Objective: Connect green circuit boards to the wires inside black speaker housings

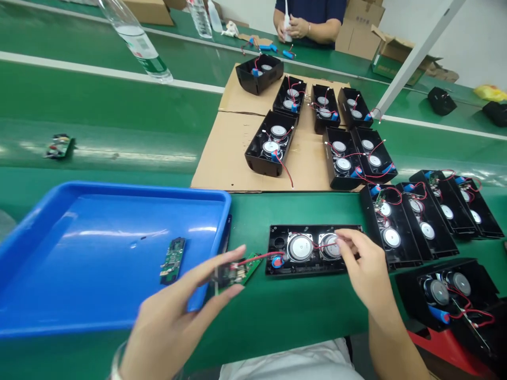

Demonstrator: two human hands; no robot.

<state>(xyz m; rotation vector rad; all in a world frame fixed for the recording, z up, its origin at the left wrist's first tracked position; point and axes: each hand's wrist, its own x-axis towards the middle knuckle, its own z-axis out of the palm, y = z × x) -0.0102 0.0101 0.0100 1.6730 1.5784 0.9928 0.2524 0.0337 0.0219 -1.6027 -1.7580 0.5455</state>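
Circuit board [251, 267] in the left hand [168, 322], thin red wire [324, 245] at the right hand [368, 269].

The left hand's thumb and fingers [226, 258] stand apart by the board's width, gripping it at the near right edge of the blue tray [150, 188]; motion blur hides its finer parts. A thicker red lead [263, 255] runs from the board toward a blue cylinder [278, 262] at the left end of the black panel [311, 268], which lies on the green counter [293, 311]. Over the panel's right speaker [328, 247], the right hand's thumb and forefinger nearly meet, seemingly pinching the thin wire. Beside that speaker sits the left speaker [300, 247].
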